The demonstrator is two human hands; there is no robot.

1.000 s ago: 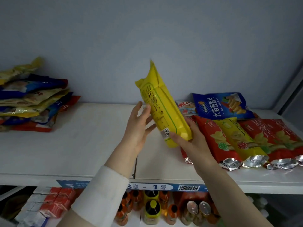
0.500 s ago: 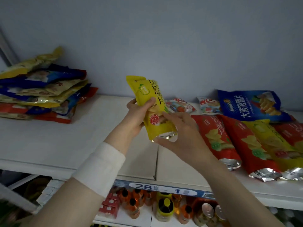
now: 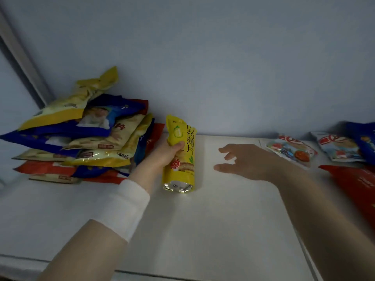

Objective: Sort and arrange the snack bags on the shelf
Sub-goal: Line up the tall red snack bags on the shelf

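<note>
A long yellow snack bag lies lengthwise on the white shelf, its silver end toward me. My left hand grips its upper left side, thumb across the front. My right hand hovers to the right of the bag, apart from it, fingers spread and holding nothing. Just left of the bag sits a mixed pile of yellow, blue and red snack bags, stacked untidily against the back wall.
At the far right lie two small white-and-red packets, a blue bag and a red bag. A grey upright frames the left corner. The shelf's front edge runs along the bottom.
Both hands carried the yellow bag leftward and down onto the shelf beside the pile. My right hand has let go and pulled away to the right; the view has swung left.
</note>
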